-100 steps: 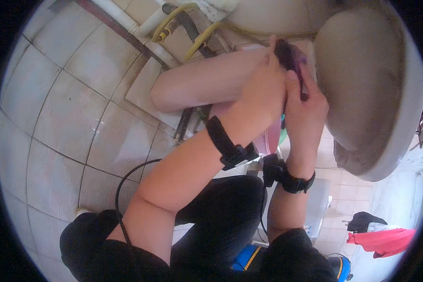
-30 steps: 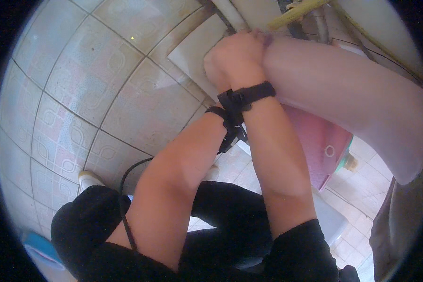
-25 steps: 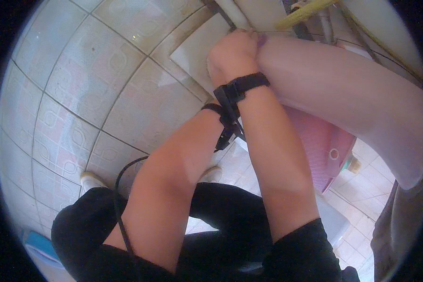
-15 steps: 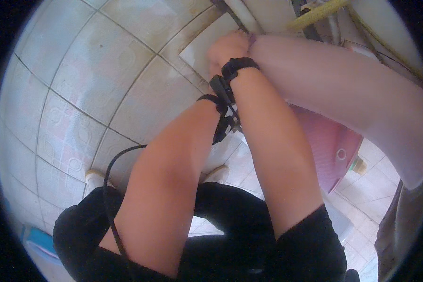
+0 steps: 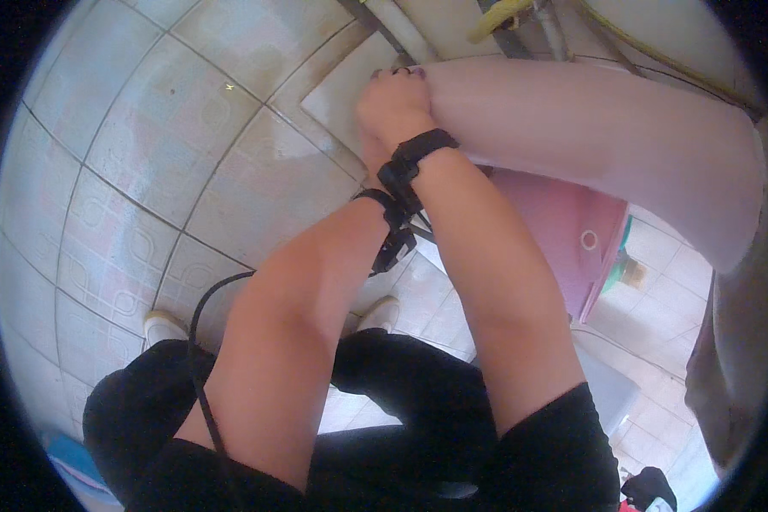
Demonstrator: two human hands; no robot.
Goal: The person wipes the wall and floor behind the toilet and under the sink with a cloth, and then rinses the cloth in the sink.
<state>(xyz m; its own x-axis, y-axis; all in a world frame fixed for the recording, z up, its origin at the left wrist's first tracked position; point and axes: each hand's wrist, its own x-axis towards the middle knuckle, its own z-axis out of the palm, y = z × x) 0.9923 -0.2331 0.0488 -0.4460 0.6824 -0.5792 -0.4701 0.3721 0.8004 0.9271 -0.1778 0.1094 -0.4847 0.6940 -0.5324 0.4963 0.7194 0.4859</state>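
Note:
Ahead of me, my right hand (image 5: 395,107) is closed at the left end of a broad, smooth, pale pink curved form (image 5: 589,128), whose kind I cannot make out. Its fingers curl over something small and dark that is mostly hidden. Below and behind it, my left hand (image 5: 371,155) shows only in part, and its fingers are hidden. Both wrists are close together and carry black straps with small black devices. A pale tile panel (image 5: 337,94) with a straight edge lies just left of the hands.
Light patterned tiles (image 5: 136,171) cover the left side. Pipes (image 5: 550,30) and a yellow hose (image 5: 499,19) are at the back. Under the pale form stands a pink plastic box (image 5: 555,235). Grey cloth (image 5: 725,375) hangs at the right. A black cable (image 5: 198,324) runs by my left arm.
The whole view has shifted, so surroundings and hands appear further left. More of my right hand's curled fingers shows, and the hands remain at the pale form's left end.

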